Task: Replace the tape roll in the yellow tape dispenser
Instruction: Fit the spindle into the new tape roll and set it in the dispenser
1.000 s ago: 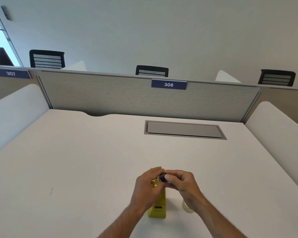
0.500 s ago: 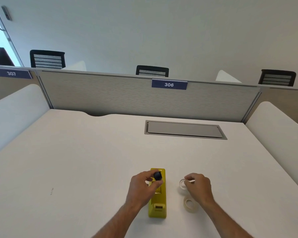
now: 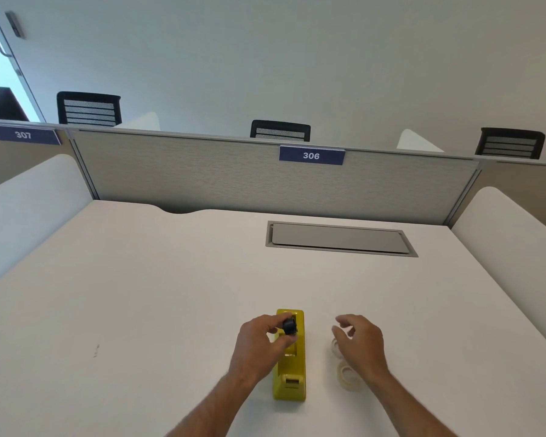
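Pretty clearly an open-plan office with numbered workstations: a plain white desk [image 3: 139, 294] fills the lower frame, fenced by a grey fabric partition [image 3: 234, 178] carrying blue number plates, "306" [image 3: 311, 155] at centre and "307" [image 3: 23, 135] at the far left. There's a grey cable hatch [image 3: 338, 238] set flush into the desktop, and black mesh chair backs [image 3: 89, 108] poke up behind the divider against a bare wall.
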Demonstrator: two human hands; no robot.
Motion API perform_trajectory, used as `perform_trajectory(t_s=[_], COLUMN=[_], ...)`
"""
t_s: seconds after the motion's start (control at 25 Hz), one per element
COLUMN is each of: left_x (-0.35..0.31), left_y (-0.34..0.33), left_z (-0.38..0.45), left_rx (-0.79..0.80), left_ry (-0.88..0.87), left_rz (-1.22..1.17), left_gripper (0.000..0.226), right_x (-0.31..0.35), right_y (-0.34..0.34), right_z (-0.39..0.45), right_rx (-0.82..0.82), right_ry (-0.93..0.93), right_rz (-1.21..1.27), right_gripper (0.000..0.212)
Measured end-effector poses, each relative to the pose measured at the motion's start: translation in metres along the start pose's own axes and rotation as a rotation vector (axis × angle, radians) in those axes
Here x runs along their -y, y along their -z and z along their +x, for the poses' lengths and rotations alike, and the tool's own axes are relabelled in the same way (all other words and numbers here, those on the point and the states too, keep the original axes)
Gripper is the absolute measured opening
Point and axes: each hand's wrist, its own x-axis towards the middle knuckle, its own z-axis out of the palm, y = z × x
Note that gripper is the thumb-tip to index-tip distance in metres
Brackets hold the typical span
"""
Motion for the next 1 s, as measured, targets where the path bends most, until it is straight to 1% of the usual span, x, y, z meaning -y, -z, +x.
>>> perform_trajectory(t_s=[0.04, 0.12, 0.16, 0.24, 0.32, 0.52, 0.68, 0.76, 0.8, 0.84, 0.88, 0.92, 0.96, 1.0], left_x=[-0.001, -0.003, -0.005, -0.009, -0.01, -0.011, -0.011, -0.01, -0.01, -0.01, -0.011, -0.01, -0.01, -0.01], left_y=[-0.001, -0.002, -0.003, -0.002, -0.001, -0.005, -0.007, -0.007, -0.006, -0.005, -0.004, -0.003, -0.003, -0.002], left_z=[0.0, -0.001, -0.002, -0.003, -0.004, -0.004, -0.005, -0.006, -0.006, -0.006, -0.007, -0.007, -0.008, -0.009], left_rx=[0.001, 0.007, 0.01, 0.02, 0.027, 0.009, -0.003, 0.001, 0.004, 0.007, 0.011, 0.015, 0.018, 0.019], left_ry=[-0.008, -0.036, -0.058, -0.104, -0.136, -0.135, -0.055, -0.015, 0.007, 0.026, 0.042, 0.055, 0.065, 0.073], left_rz=[0.008, 0.013, 0.007, 0.002, 0.008, -0.06, -0.195, -0.224, -0.238, -0.25, -0.262, -0.276, -0.291, -0.301], left_gripper=[0.043, 0.042, 0.042, 0.049, 0.055, 0.04, 0.034, 0.033, 0.033, 0.034, 0.034, 0.035, 0.035, 0.036], right_x=[0.009, 0.028, 0.035, 0.044, 0.048, 0.05, 0.049, 0.047, 0.045, 0.042, 0.038, 0.032, 0.027, 0.023], right_y=[-0.001, -0.004, -0.006, -0.01, -0.012, -0.011, -0.004, 0.0, 0.003, 0.007, 0.013, 0.019, 0.025, 0.029], right_z=[-0.002, -0.008, -0.01, -0.013, -0.015, -0.018, -0.02, -0.019, -0.017, -0.015, -0.013, -0.011, -0.01, -0.011], right_rx=[0.027, 0.186, 0.254, 0.335, 0.381, 0.414, 0.453, 0.445, 0.396, 0.324, 0.257, 0.226, 0.243, 0.297], right_ry=[-0.023, -0.075, -0.076, -0.08, -0.081, -0.045, -0.081, -0.089, -0.094, -0.101, -0.103, -0.088, -0.064, -0.052], right_rz=[0.154, 0.476, 0.568, 0.656, 0.721, 0.752, 0.719, 0.686, 0.636, 0.539, 0.384, 0.193, 0.005, -0.155], right_gripper=[0.02, 0.028, 0.035, 0.045, 0.046, 0.041, 0.048, 0.044, 0.039, 0.033, 0.026, 0.021, 0.02, 0.024])
